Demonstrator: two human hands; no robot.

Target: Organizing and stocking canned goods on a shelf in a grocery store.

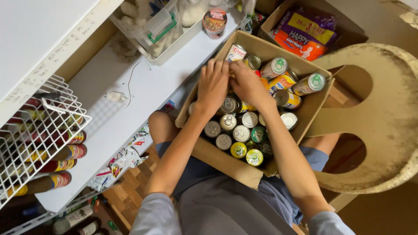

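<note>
shelf [143, 93]: white, left of the box; near edge holds bottles on their sides, far end a clear bin.
box [313, 111]: open cardboard, on the lap, its left corner against the shelf edge.
cans [241, 132]: pack the box, upright along the near edge, several lying at the far right corner. Judgement: box looks almost full, little unloaded.
left hand [212, 87]: at the far edge, fingers together, curled down onto cans.
right hand [248, 85]: touching the left, fingers bent; can't tell what they clamp.
</note>
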